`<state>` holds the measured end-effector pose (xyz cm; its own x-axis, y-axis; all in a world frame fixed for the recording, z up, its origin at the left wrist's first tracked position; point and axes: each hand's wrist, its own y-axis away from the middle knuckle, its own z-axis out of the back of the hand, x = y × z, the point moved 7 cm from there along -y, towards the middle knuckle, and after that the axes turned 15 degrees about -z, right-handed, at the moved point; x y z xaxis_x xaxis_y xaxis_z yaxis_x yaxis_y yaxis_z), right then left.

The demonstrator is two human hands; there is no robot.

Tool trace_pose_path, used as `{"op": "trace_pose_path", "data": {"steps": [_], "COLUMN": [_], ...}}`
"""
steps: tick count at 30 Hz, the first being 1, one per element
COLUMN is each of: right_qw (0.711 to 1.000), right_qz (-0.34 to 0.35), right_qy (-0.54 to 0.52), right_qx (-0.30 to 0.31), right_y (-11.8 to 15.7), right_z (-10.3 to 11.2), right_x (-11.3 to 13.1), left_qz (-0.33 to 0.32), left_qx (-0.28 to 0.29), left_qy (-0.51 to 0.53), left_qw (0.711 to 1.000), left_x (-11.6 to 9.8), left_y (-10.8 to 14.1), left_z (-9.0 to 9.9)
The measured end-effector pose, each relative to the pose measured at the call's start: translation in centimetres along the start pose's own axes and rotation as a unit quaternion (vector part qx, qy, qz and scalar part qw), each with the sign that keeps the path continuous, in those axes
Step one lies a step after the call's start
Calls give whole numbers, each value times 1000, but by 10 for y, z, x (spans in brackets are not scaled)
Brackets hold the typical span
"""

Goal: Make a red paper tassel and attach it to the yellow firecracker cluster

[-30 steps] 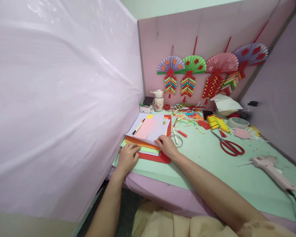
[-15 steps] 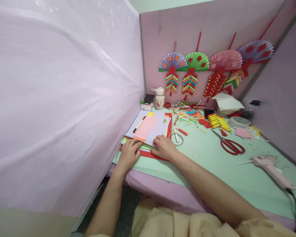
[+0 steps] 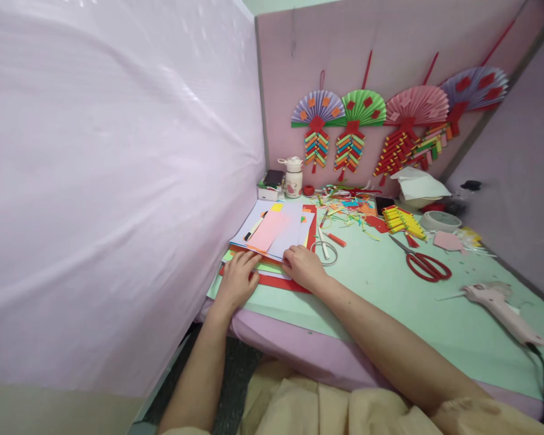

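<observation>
Working at the near edge of a layered paper stack, under a lilac sheet (image 3: 292,232). Gripped at five o'clock by the right hand (image 3: 304,267), probably to keep the top layers raised off the green and red sheets (image 3: 276,282). Touched at seven o'clock by the left hand (image 3: 239,281), with fingers bent at the edge, likely for steadiness; unclenched, but impossible to tell whether grasping or released. Laid on top, a pink sheet (image 3: 271,232) and a pen (image 3: 255,226), apt to slide if tilted. Just beside the stack at three o'clock, a metal ring (image 3: 337,254), close enough to hinder a sideways slide. Farther right, red-handled scissors (image 3: 428,267) and, at four o'clock, a glue gun (image 3: 503,311). Scattered at one o'clock, paper scraps (image 3: 344,211).
</observation>
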<state>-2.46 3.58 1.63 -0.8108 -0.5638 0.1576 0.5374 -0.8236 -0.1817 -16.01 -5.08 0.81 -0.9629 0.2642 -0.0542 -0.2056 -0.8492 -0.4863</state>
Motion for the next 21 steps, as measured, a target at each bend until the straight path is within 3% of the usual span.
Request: {"op": "trace_pose_path", "data": {"steps": [21], "right_qw": [1000], "right_qz": [-10], "right_qy": [25], "right_qx": [-3], "right_y": [-3], "right_z": [-3], "right_x": [1], "left_qz": [-1], "left_qx": [-4], "left_qy": [8], "left_qw": [1000], "left_x": [-3], "left_y": [0], "left_z": [3]}}
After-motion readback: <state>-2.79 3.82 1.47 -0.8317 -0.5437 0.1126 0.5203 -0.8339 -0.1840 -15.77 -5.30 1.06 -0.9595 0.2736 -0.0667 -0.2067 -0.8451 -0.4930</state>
